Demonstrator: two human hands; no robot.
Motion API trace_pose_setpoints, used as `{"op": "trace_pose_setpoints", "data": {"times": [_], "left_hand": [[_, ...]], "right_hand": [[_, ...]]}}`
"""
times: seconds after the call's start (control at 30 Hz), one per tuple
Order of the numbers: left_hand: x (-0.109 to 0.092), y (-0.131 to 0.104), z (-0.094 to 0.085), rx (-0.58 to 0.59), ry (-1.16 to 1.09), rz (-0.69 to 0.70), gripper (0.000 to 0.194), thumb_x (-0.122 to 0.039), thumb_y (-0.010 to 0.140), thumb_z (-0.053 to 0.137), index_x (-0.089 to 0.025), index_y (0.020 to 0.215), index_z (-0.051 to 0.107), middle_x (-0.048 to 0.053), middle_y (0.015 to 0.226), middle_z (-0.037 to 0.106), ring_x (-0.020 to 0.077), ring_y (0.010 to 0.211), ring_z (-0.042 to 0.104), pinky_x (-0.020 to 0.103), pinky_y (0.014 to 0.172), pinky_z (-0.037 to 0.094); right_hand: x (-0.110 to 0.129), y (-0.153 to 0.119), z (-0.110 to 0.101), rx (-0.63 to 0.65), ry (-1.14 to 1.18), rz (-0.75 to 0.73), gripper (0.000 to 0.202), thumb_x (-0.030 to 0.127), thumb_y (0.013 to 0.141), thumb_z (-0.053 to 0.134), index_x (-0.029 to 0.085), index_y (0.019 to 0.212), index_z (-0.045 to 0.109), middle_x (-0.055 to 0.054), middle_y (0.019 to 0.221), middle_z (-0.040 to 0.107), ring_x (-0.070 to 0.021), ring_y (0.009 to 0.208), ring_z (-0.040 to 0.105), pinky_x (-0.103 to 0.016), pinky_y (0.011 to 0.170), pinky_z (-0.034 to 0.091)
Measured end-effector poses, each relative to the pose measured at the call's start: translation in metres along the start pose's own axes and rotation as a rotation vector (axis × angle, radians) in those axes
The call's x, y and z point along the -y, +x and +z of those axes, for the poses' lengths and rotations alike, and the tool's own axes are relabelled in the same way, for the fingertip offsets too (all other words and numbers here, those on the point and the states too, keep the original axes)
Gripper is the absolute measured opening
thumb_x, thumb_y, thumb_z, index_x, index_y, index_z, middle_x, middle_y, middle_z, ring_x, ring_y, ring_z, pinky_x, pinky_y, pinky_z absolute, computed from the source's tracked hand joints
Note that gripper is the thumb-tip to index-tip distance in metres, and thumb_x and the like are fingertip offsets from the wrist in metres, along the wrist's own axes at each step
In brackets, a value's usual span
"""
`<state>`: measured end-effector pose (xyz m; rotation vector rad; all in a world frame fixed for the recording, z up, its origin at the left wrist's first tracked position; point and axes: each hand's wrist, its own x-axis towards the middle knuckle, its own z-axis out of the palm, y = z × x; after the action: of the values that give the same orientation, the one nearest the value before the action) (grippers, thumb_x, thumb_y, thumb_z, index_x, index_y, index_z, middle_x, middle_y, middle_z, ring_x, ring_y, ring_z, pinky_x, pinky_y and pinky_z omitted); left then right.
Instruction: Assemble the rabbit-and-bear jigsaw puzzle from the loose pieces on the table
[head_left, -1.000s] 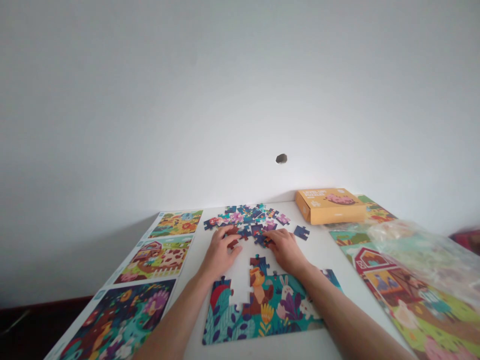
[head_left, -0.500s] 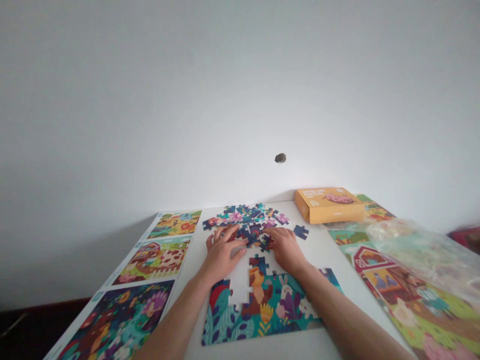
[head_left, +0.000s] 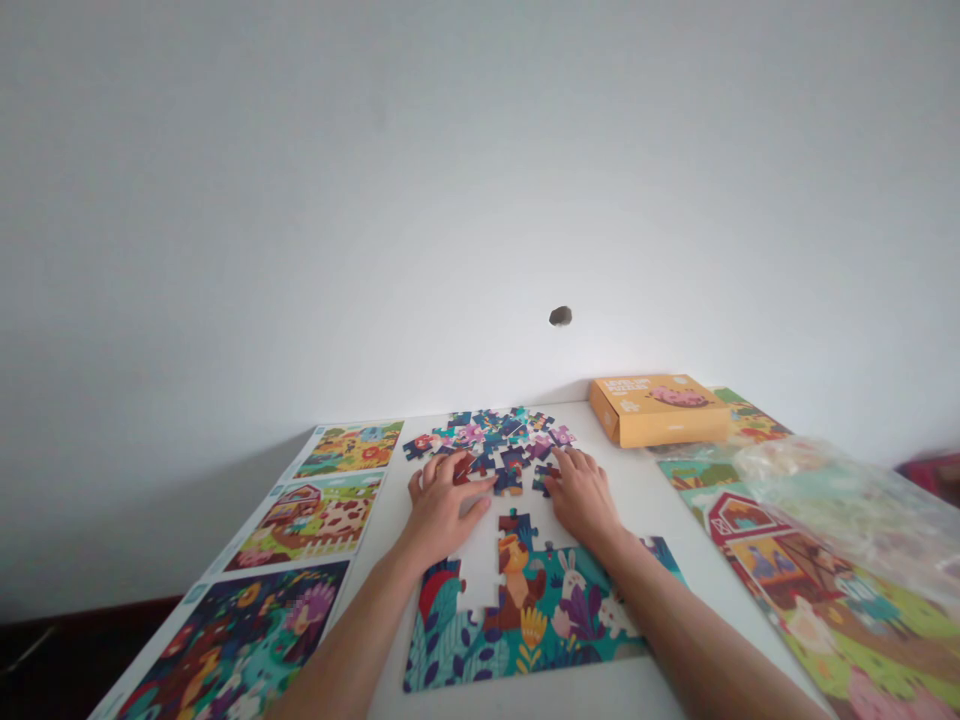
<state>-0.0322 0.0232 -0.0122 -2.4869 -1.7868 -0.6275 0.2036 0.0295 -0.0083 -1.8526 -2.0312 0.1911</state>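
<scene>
A pile of loose jigsaw pieces (head_left: 495,432) lies toward the back of the white table. My left hand (head_left: 442,505) rests at the pile's near left edge, fingers spread, its fingertips touching reddish-brown and dark pieces. On the other side my right hand (head_left: 583,492) lies over the near right edge, fingers apart and curved, thumb by a dark puzzle piece (head_left: 541,481). Between the hands sits a dark blue piece (head_left: 510,477). Nearer me is a partly joined jigsaw puzzle (head_left: 532,625) with a bear, a rabbit and leaves; my right forearm covers part of it.
At the left lies a printed picture sheet (head_left: 307,515) with three scenes. A yellow puzzle box (head_left: 660,410) stands at the back right. In front of it, a clear plastic bag (head_left: 847,510) covers part of a farm puzzle (head_left: 817,590). The wall (head_left: 480,200) closes off the back.
My right hand has shifted right, off the middle of the pile, uncovering dark pieces. The separate dark piece at the right is no longer in view there. My left hand has barely moved.
</scene>
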Motion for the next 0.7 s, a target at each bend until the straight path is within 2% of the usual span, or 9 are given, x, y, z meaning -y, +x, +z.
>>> {"op": "trace_pose_setpoints", "data": {"times": [0.1, 0.17, 0.23, 0.33, 0.43, 0.53, 0.63, 0.7], "left_hand": [[-0.001, -0.001, 0.0, 0.027, 0.022, 0.015, 0.031, -0.04, 0.087, 0.056, -0.049, 0.114, 0.065, 0.001, 0.142, 0.044, 0.0347, 0.132, 0.031, 0.057, 0.104, 0.025], [-0.001, 0.0, 0.001, 0.021, 0.036, 0.001, 0.033, -0.039, 0.086, 0.056, -0.047, 0.118, 0.064, 0.001, 0.142, 0.044, 0.0333, 0.132, 0.032, 0.055, 0.105, 0.026], [0.002, 0.002, 0.003, -0.02, 0.058, -0.085, 0.039, -0.034, 0.086, 0.057, -0.042, 0.123, 0.061, 0.003, 0.138, 0.048, 0.0313, 0.128, 0.037, 0.052, 0.104, 0.029], [0.008, 0.005, 0.005, -0.107, 0.098, -0.3, 0.042, -0.03, 0.084, 0.057, -0.03, 0.126, 0.061, 0.008, 0.129, 0.056, 0.0308, 0.12, 0.044, 0.05, 0.099, 0.034], [0.014, 0.007, 0.007, -0.119, 0.107, -0.392, 0.037, -0.033, 0.083, 0.058, -0.026, 0.119, 0.064, 0.009, 0.125, 0.058, 0.0314, 0.116, 0.048, 0.05, 0.095, 0.038], [0.013, 0.006, 0.007, -0.098, 0.093, -0.364, 0.033, -0.031, 0.086, 0.056, -0.033, 0.117, 0.066, 0.007, 0.126, 0.057, 0.0302, 0.117, 0.047, 0.048, 0.093, 0.039], [0.008, 0.004, 0.004, -0.055, 0.099, -0.273, 0.032, -0.034, 0.087, 0.056, -0.042, 0.116, 0.066, 0.005, 0.132, 0.052, 0.0321, 0.123, 0.043, 0.051, 0.097, 0.036], [0.006, 0.004, 0.004, -0.029, 0.106, -0.233, 0.033, -0.04, 0.085, 0.059, -0.044, 0.117, 0.065, 0.006, 0.135, 0.049, 0.0346, 0.126, 0.04, 0.055, 0.098, 0.033]], "right_hand": [[0.005, -0.002, -0.002, 0.09, 0.031, -0.183, 0.052, 0.042, 0.093, 0.046, 0.035, 0.144, 0.037, -0.008, 0.15, 0.033, -0.0296, 0.131, 0.036, -0.045, 0.103, 0.032], [0.007, -0.005, -0.001, 0.162, 0.014, -0.3, 0.05, 0.052, 0.092, 0.047, 0.046, 0.141, 0.038, -0.003, 0.156, 0.022, -0.0339, 0.137, 0.027, -0.054, 0.106, 0.026], [0.008, -0.006, 0.001, 0.211, -0.004, -0.344, 0.046, 0.056, 0.091, 0.046, 0.05, 0.137, 0.042, 0.001, 0.158, 0.016, -0.0373, 0.14, 0.019, -0.062, 0.106, 0.018], [0.007, -0.005, 0.002, 0.194, 0.0, -0.25, 0.042, 0.057, 0.093, 0.041, 0.049, 0.134, 0.047, 0.0, 0.157, 0.019, -0.038, 0.14, 0.018, -0.066, 0.106, 0.015], [0.005, -0.003, 0.001, 0.146, 0.005, -0.128, 0.042, 0.057, 0.094, 0.038, 0.045, 0.132, 0.051, -0.003, 0.155, 0.024, -0.0377, 0.14, 0.019, -0.065, 0.106, 0.017], [0.006, -0.003, -0.002, 0.126, 0.003, -0.106, 0.044, 0.055, 0.094, 0.037, 0.042, 0.134, 0.051, -0.005, 0.155, 0.023, -0.0377, 0.14, 0.019, -0.064, 0.106, 0.017], [0.007, -0.006, -0.006, 0.172, 0.024, -0.247, 0.049, 0.06, 0.092, 0.039, 0.044, 0.137, 0.046, -0.003, 0.158, 0.016, -0.0383, 0.142, 0.013, -0.064, 0.107, 0.015], [0.009, -0.009, -0.008, 0.229, 0.044, -0.36, 0.057, 0.068, 0.087, 0.043, 0.045, 0.139, 0.043, -0.003, 0.159, 0.01, -0.0397, 0.143, 0.009, -0.065, 0.108, 0.013]]}}
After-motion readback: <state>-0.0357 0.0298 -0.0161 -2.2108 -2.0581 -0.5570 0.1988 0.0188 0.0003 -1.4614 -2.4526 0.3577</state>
